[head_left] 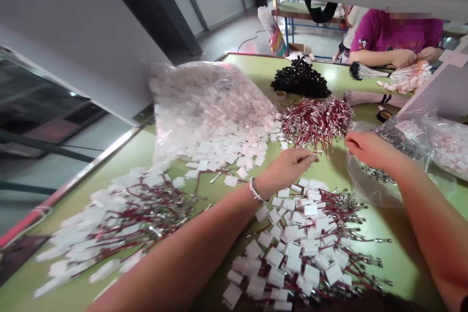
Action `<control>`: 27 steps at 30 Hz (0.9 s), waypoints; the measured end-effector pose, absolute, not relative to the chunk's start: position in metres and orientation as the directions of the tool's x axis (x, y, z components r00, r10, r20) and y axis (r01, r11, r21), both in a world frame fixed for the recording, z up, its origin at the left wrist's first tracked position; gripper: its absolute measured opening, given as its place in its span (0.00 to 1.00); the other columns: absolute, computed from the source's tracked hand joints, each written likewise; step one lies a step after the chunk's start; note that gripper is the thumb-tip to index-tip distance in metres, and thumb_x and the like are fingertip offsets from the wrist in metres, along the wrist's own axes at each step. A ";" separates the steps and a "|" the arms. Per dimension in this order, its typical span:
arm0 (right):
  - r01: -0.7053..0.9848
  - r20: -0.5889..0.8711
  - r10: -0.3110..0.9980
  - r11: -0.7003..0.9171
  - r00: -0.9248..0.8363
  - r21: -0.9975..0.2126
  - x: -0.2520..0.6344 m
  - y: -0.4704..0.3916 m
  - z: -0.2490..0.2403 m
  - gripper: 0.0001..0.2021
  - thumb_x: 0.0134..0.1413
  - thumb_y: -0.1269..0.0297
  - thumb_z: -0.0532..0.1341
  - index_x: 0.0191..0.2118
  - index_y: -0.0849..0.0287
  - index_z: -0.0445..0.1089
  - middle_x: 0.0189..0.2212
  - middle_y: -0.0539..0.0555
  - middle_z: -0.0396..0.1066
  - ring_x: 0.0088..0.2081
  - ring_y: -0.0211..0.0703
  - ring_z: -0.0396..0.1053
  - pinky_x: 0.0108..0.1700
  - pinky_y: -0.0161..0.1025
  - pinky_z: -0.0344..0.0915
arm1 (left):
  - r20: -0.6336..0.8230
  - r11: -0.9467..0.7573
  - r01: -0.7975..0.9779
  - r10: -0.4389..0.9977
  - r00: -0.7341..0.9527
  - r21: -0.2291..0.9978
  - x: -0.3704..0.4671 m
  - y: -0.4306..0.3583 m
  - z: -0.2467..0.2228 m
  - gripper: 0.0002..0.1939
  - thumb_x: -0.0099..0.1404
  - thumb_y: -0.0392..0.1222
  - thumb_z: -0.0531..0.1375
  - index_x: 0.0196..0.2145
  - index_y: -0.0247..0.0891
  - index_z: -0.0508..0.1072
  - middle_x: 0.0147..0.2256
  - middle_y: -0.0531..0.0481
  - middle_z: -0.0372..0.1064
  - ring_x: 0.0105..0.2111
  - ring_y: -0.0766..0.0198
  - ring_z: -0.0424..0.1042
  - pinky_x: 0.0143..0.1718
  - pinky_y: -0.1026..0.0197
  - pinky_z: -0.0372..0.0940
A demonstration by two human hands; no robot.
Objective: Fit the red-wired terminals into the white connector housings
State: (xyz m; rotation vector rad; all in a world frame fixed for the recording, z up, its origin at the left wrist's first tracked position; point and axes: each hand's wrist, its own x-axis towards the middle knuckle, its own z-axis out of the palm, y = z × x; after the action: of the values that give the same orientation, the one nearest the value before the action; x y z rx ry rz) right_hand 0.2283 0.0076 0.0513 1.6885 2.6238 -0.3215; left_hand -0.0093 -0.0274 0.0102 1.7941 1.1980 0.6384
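Note:
My left hand, a bracelet at its wrist, is closed in a pinch at the front edge of a pile of short red wires with metal terminals. What sits between its fingertips is too small to make out. Over the open clear bag of metal parts is my right hand, its fingers pressed together and their contents hidden. Below both hands lies a heap of white plastic connectors with red wires. Another such heap spreads to the left of my left forearm.
A large clear bag spills loose white connectors onto the green table. Behind the red wires are a black pile of small parts and a tape roll. Across the table, a person in purple handles white wires.

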 end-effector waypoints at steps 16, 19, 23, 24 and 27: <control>0.632 0.086 0.875 0.409 -0.476 -0.658 0.183 -0.018 0.026 0.06 0.57 0.67 0.54 0.30 0.57 0.65 0.24 0.49 0.68 0.26 0.37 0.62 0.30 0.36 0.57 | 0.036 -0.275 0.466 0.888 0.458 0.841 -0.007 -0.029 0.009 0.14 0.65 0.41 0.49 0.31 0.37 0.72 0.26 0.53 0.65 0.26 0.69 0.60 0.28 0.65 0.56; 0.631 0.068 0.865 0.415 -0.498 -0.655 0.183 -0.018 0.028 0.06 0.57 0.67 0.55 0.29 0.57 0.65 0.23 0.48 0.67 0.26 0.36 0.60 0.29 0.35 0.55 | 0.082 -0.378 0.527 0.862 0.500 0.761 -0.009 -0.028 0.009 0.14 0.67 0.41 0.48 0.29 0.37 0.70 0.26 0.53 0.66 0.27 0.68 0.62 0.29 0.64 0.57; 0.669 -0.078 0.846 0.357 -0.528 -0.652 0.185 -0.020 0.036 0.08 0.55 0.68 0.57 0.25 0.57 0.64 0.20 0.47 0.64 0.24 0.35 0.58 0.27 0.35 0.54 | 0.076 -0.589 0.718 0.790 0.609 0.370 -0.009 -0.033 0.017 0.11 0.63 0.32 0.49 0.31 0.36 0.70 0.27 0.50 0.69 0.28 0.65 0.65 0.27 0.62 0.55; 0.675 -0.137 0.835 0.322 -0.533 -0.664 0.185 -0.020 0.038 0.09 0.55 0.68 0.57 0.24 0.57 0.63 0.19 0.46 0.63 0.23 0.35 0.58 0.27 0.35 0.53 | 0.052 -0.643 0.723 0.755 0.654 0.251 -0.008 -0.035 0.020 0.10 0.61 0.30 0.50 0.33 0.36 0.71 0.28 0.48 0.70 0.28 0.64 0.66 0.26 0.61 0.54; 0.680 -0.259 0.810 0.219 -0.527 -0.700 0.186 -0.022 0.041 0.11 0.55 0.65 0.57 0.22 0.57 0.62 0.17 0.47 0.63 0.21 0.34 0.57 0.25 0.35 0.54 | -0.002 -0.732 0.679 0.680 0.733 0.065 -0.003 -0.040 0.024 0.11 0.62 0.30 0.51 0.40 0.35 0.71 0.31 0.46 0.71 0.29 0.62 0.68 0.24 0.60 0.52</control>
State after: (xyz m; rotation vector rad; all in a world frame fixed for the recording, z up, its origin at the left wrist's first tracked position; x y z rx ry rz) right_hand 0.1857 -0.0217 0.0409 1.5899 2.5737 -1.3280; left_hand -0.0032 -0.0405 0.0244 2.8679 1.1250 0.0340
